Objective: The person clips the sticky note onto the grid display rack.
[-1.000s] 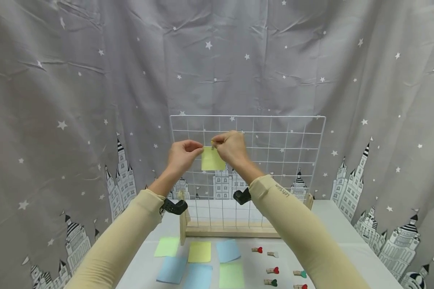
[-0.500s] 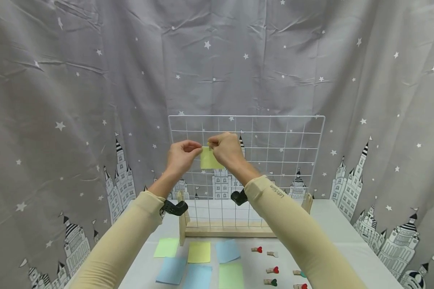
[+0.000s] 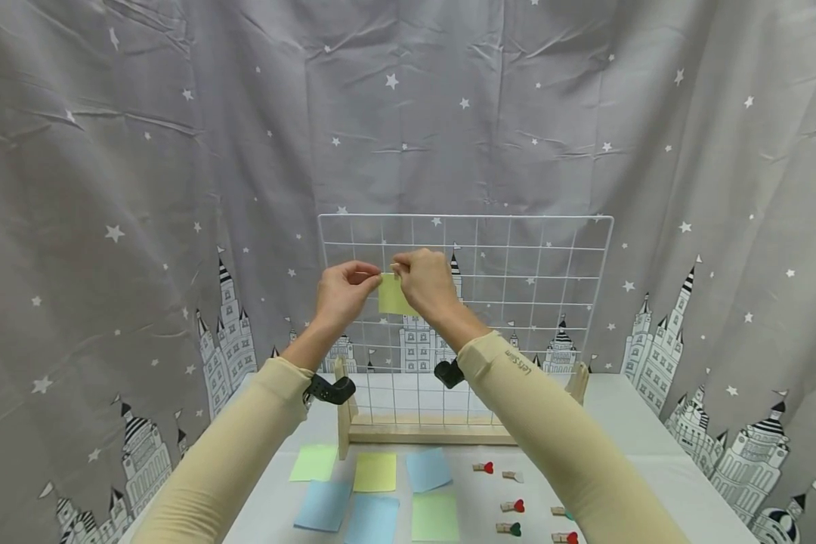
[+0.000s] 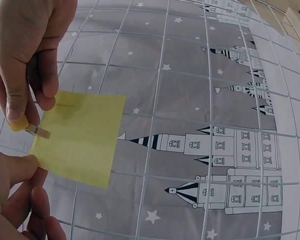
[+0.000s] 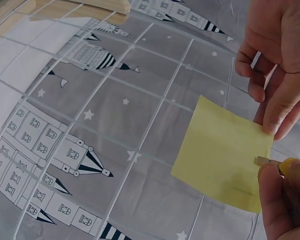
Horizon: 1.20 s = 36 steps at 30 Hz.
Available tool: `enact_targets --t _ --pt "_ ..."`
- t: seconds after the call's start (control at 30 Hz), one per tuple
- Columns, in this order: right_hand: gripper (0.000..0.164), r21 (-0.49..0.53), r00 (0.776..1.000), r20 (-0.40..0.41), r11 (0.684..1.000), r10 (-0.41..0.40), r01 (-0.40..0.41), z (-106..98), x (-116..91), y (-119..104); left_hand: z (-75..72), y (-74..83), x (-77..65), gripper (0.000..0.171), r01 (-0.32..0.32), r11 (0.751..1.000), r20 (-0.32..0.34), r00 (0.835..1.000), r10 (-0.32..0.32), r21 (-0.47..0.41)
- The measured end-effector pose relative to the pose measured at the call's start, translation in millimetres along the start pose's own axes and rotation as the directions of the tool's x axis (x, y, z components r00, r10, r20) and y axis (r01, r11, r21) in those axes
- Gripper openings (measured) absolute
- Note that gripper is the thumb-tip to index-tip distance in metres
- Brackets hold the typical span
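Note:
My left hand (image 3: 343,295) pinches the upper left corner of a yellow paper note (image 4: 82,140), which is held up against a white wire grid (image 3: 537,277). At the note's top edge, my right hand (image 3: 428,283) pinches a small wooden clothespin (image 4: 38,131) with a yellow ornament on its end. The clothespin's tips overlap the front of the paper, as both wrist views show. Whether its jaws also catch a grid wire cannot be made out. In the head view the right hand covers the note's right part.
The grid stands in a wooden base (image 3: 428,434) on a white table. Before it lie several notes, among them a yellow note (image 3: 375,473) and a blue note (image 3: 323,505). Several clothespins with heart ornaments, one a red-heart clothespin (image 3: 513,506), lie right. A grey curtain (image 3: 245,151) hangs behind.
My right hand has shifted slightly left along the note's top edge with the clothespin, covering less of the grid to the right. The left hand has stayed at the corner.

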State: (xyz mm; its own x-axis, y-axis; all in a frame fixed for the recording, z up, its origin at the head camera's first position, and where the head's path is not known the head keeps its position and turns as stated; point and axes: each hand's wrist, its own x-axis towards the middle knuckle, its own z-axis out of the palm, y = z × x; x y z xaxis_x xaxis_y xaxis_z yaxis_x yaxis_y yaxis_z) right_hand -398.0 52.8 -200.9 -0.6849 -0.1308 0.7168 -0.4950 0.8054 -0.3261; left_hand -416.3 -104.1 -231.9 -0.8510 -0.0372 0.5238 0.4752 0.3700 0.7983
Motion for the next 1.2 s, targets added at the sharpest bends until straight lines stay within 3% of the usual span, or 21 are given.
enact_targets --t 0.33,0.63,0.9,1.2 --pt "0.015 0.024 0.999 -0.037 1.000 -0.011 0.012 -3 -5 1 -2.9 -3.9 -1.7 0.018 0.011 1.000 0.000 1.000 -0.011 -0.003" --pt "0.021 0.150 0.996 -0.089 0.989 -0.002 0.015 -7 -13 11 -10.3 -10.2 -9.6 0.024 -0.009 1.000 0.016 1.000 0.009 0.009" --pt "0.034 0.285 0.993 0.025 0.952 0.113 -0.115 -12 -24 18 -22.2 -17.8 -20.5 0.031 -0.013 1.000 0.044 0.999 0.012 0.021" --pt "0.034 0.377 0.986 0.090 0.911 0.141 -0.164 -20 -38 26 -39.1 -29.3 -33.0 0.042 -0.028 1.000 0.149 0.988 0.029 -0.011"
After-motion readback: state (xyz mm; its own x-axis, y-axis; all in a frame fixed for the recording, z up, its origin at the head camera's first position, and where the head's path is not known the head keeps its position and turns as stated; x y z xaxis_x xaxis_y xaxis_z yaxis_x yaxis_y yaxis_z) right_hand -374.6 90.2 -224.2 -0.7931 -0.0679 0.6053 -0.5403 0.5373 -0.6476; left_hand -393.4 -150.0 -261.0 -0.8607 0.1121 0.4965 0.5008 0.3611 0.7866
